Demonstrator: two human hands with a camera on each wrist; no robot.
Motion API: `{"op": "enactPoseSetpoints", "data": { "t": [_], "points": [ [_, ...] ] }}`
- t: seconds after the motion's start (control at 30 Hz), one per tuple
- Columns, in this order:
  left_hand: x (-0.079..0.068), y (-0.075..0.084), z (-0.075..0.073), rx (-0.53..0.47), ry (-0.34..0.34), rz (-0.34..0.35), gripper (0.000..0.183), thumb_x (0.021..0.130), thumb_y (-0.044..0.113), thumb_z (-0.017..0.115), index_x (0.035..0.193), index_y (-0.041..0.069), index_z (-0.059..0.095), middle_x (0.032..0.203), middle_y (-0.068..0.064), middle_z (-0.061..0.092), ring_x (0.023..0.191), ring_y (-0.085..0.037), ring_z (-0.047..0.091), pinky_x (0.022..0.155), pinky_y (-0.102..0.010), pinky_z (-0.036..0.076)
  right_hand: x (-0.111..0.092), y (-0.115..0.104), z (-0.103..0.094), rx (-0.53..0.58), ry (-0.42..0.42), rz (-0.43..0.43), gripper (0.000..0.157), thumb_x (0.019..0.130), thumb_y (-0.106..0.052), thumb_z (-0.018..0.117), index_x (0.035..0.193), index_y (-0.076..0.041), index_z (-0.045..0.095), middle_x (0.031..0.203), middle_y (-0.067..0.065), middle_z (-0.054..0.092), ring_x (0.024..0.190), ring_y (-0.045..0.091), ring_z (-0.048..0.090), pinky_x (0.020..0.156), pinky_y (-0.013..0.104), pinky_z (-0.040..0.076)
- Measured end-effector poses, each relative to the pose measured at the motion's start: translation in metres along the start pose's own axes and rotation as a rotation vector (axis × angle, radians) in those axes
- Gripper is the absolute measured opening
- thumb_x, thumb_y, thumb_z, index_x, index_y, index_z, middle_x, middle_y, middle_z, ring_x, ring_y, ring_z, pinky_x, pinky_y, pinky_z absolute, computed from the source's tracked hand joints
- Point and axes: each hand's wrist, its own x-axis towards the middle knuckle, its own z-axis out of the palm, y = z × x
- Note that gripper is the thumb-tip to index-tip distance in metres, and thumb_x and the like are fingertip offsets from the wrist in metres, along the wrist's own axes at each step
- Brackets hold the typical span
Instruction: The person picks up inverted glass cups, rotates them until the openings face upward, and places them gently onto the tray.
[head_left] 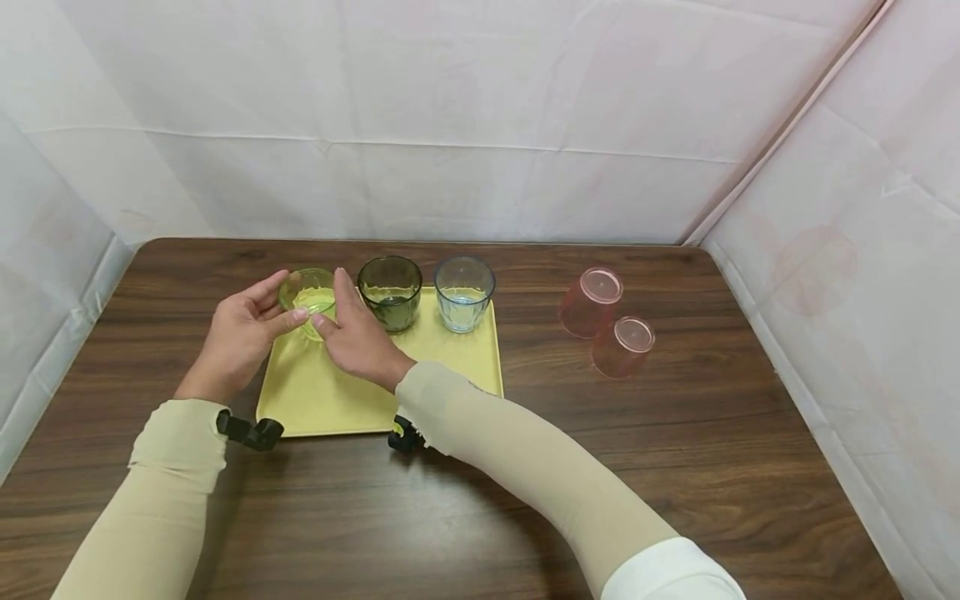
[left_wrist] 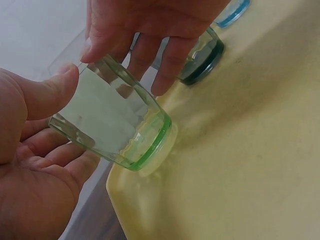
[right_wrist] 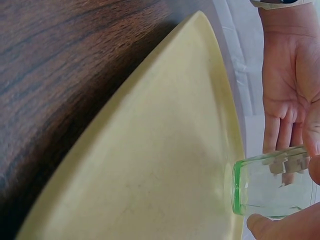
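At the back left corner of the yellow tray (head_left: 330, 400) stands a light green glass tumbler (head_left: 306, 287), mouth up. My left hand (head_left: 242, 333) holds it from the left, thumb at the near side near the rim and fingers behind. From the right, my right hand (head_left: 362, 337) holds the same glass, its thumb close to the left one. The left wrist view shows the green base (left_wrist: 152, 147) at the tray surface; whether it touches, I cannot tell. Right of my right hand are a dark green glass (head_left: 390, 292) and a pale blue glass (head_left: 465, 296), both upright on the tray.
Two pink glasses (head_left: 590, 304) (head_left: 624, 347) stand upside down, close together, on the brown wooden table (head_left: 712, 433) right of the tray. White sheeting (head_left: 450, 192) hangs behind the table and along both sides.
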Motion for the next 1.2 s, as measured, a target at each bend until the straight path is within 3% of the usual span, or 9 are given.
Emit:
{"op": "enactPoseSetpoints", "data": {
  "t": [0.43,0.77,0.87,1.0,1.2],
  "points": [
    [0.0,-0.004,0.0,0.018,0.001,-0.026,0.077,0.104,0.017,0.065,0.166,0.004,0.021,0.171,-0.017,0.025,0.158,-0.035,0.026,0.099,-0.004,0.047,0.001,0.006,0.001,-0.025,-0.028,-0.013,0.074,0.114,-0.025,0.039,0.166,-0.008,-0.01,0.176,0.003,-0.014,0.164,0.017,-0.008,0.135,0.033,0.002],
    [-0.002,-0.005,-0.002,0.066,0.008,-0.032,0.078,0.105,0.019,0.064,0.166,0.005,0.019,0.17,-0.019,0.024,0.156,-0.038,0.028,0.1,-0.006,0.047,-0.005,0.007,0.003,-0.124,-0.049,-0.03,0.079,0.113,-0.035,0.041,0.166,-0.007,-0.012,0.175,0.004,-0.018,0.164,0.019,-0.01,0.135,0.034,0.003],
    [-0.004,-0.003,-0.003,0.117,0.018,-0.046,0.081,0.103,0.025,0.067,0.167,0.008,0.02,0.172,-0.016,0.023,0.157,-0.039,0.028,0.117,-0.025,0.045,-0.008,0.006,0.002,-0.163,-0.049,-0.038,0.081,0.113,-0.039,0.041,0.166,-0.009,-0.012,0.175,0.003,-0.018,0.164,0.018,-0.01,0.135,0.034,0.003],
    [-0.007,-0.001,-0.004,0.196,0.034,-0.047,0.087,0.101,0.035,0.07,0.167,0.011,0.018,0.174,-0.009,0.017,0.16,-0.039,0.019,0.128,-0.058,0.027,-0.012,0.003,-0.001,-0.19,-0.056,-0.046,0.082,0.112,-0.044,0.041,0.167,-0.012,-0.01,0.175,0.0,-0.018,0.164,0.015,-0.011,0.136,0.036,0.007],
    [-0.017,0.005,0.002,0.4,0.061,0.02,0.094,0.1,0.049,0.067,0.168,0.011,0.014,0.177,-0.004,0.007,0.164,-0.03,-0.009,0.129,-0.069,0.006,-0.02,0.003,-0.002,-0.202,-0.075,-0.052,0.084,0.111,-0.052,0.039,0.167,-0.014,-0.009,0.175,-0.003,-0.019,0.163,0.011,-0.013,0.136,0.037,0.008]
  ]
}}
